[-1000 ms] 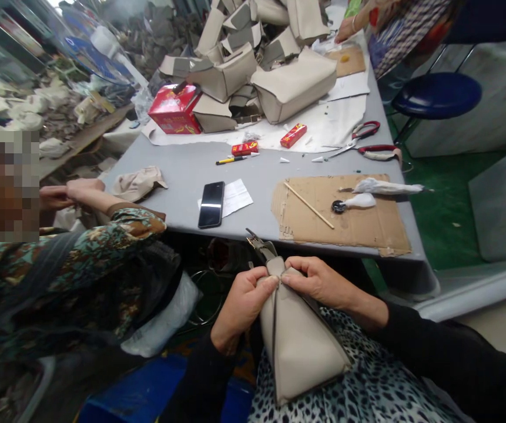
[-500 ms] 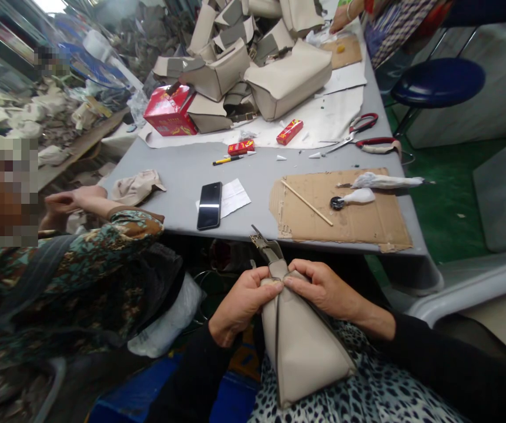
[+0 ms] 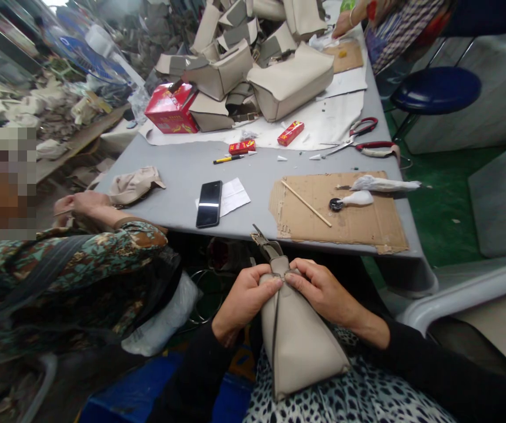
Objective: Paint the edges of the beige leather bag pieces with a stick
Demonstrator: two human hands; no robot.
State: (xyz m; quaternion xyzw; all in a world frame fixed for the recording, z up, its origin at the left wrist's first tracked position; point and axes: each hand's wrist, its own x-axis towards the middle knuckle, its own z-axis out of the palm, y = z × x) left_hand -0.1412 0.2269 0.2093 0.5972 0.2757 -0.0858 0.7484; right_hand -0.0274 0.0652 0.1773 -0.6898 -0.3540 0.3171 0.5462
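Observation:
A beige handbag (image 3: 303, 343) rests on my lap, its narrow end pointing at the table. My left hand (image 3: 248, 296) pinches the bag's top edge from the left, thumb along the seam. From the right, my right hand (image 3: 323, 291) grips the same edge, and the two thumbs nearly meet there. A grey-beige strap with a metal buckle (image 3: 261, 239) sticks up beyond my fingers. The fingertips behind the bag are partly hidden.
On the grey table (image 3: 177, 176) are a phone (image 3: 209, 204), cardboard (image 3: 297, 217) with a stick and a black-tipped white tool, scissors (image 3: 358, 138), small red boxes and piled beige bags (image 3: 292, 76). A co-worker's arm (image 3: 98, 208) is at left; a blue stool (image 3: 438, 91) stands right.
Both hands keep their hold on the handbag, which has shifted very slightly. The co-worker's hands at left have moved a little to the right and down.

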